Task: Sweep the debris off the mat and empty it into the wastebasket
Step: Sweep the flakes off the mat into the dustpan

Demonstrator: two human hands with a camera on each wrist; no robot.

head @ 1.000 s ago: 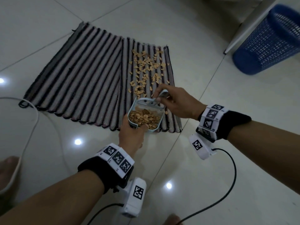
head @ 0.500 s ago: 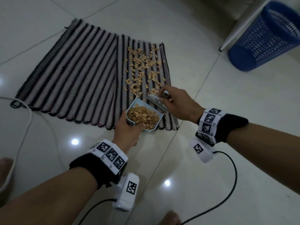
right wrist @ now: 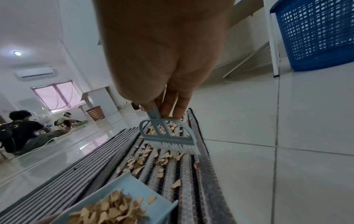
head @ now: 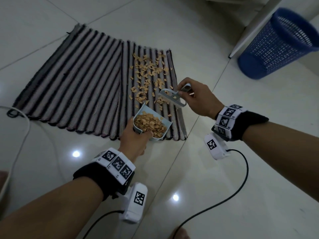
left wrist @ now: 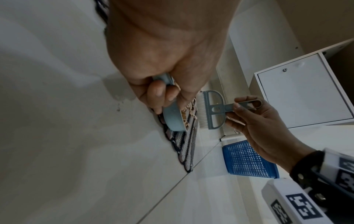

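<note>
My left hand (head: 133, 140) grips the loaded dustpan (head: 151, 125) at the mat's (head: 77, 83) near right corner; my right hand (head: 198, 99) pinches the brush (head: 172, 98) over scattered debris (head: 148, 73). Tilting the pan (already heaped) could spill chips; the wastebasket (head: 279, 44) stands well apart.

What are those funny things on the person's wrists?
Each wrist wears a black band topped with white blocks printed with black square codes. A small white camera box hangs below each, trailing a black cable. The forearms are bare, no sleeves.
</note>
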